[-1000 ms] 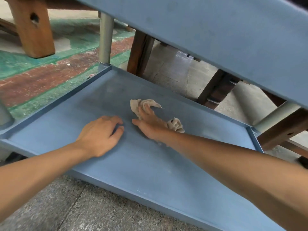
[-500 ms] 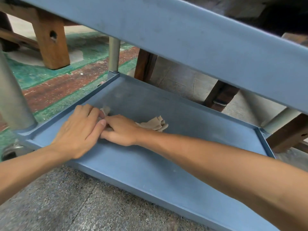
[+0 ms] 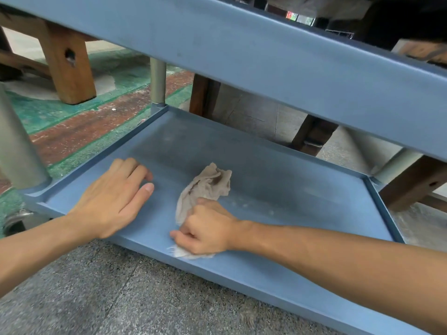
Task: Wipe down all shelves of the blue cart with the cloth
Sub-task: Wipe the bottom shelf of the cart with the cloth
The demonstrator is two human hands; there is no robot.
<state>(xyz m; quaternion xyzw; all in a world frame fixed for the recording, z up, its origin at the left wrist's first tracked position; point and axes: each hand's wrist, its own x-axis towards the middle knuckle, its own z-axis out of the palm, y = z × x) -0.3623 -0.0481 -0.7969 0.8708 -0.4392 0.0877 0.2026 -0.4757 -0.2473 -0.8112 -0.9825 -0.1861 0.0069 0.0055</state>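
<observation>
Right hand (image 3: 205, 232) curled into a tight grip on the near end of the cloth (image 3: 205, 187), knuckles down on the bottom shelf (image 3: 302, 213) of the blue cart (image 3: 266, 56). Frayed white corner sticking out under that grip, just inside the shelf's near edge. Rest of the cloth trailing away from the grip toward the shelf's middle, rumpled, lying flat on the blue surface. Left hand (image 3: 113, 199) to the left of the grip, palm down, fingers loosely spread, holding nothing, near the left rim and clear of the cloth. Right of the grip, a long bare stretch of shelf up to the raised right rim. Beyond the cloth, open surface to the far rim. Above, the next shelf's thick front edge overhanging. Grey post (image 3: 158, 79) at the far left corner, another (image 3: 17, 146) at the near left corner.
</observation>
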